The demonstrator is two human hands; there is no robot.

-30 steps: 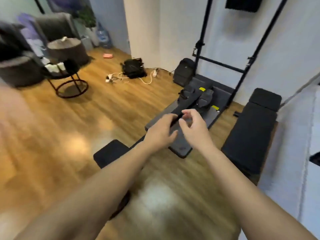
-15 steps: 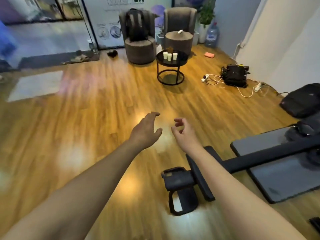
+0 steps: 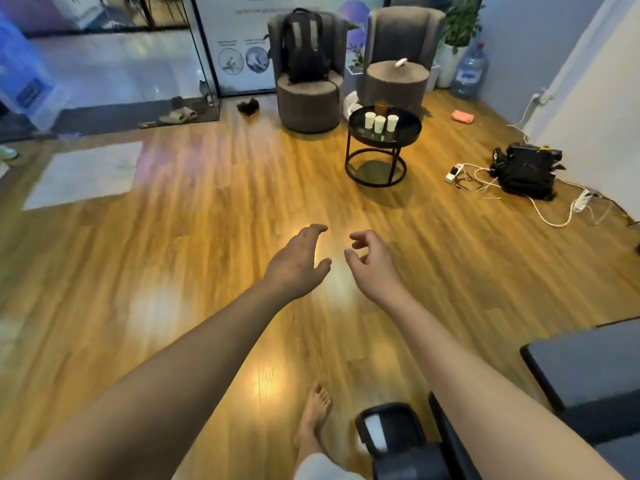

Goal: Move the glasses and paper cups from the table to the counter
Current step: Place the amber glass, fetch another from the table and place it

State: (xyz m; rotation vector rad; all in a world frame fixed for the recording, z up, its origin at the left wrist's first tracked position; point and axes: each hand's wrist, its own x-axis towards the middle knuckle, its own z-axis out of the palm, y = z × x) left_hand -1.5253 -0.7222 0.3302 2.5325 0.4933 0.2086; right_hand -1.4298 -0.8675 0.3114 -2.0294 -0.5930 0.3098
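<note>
Three white paper cups [image 3: 380, 123] stand in a row on a small round black table [image 3: 407, 136] across the room. Behind them on the same table is an amber glass [image 3: 381, 107]. My left hand [image 3: 298, 261] and my right hand [image 3: 372, 263] are stretched out over the wooden floor, well short of the table. Both hands hold nothing, and their fingers are spread and slightly curled. No counter is in view.
Two grey armchairs [image 3: 308, 98] stand behind the table, one with a black backpack [image 3: 304, 46]. A black bag [image 3: 526, 169] and white cables [image 3: 554, 216] lie on the floor at right. Dark gym equipment [image 3: 588, 368] is at lower right. My bare foot [image 3: 315, 410] is below.
The view swung left from the gym equipment to the room, and the table came nearer. My hands, together a second ago, have parted and opened.
</note>
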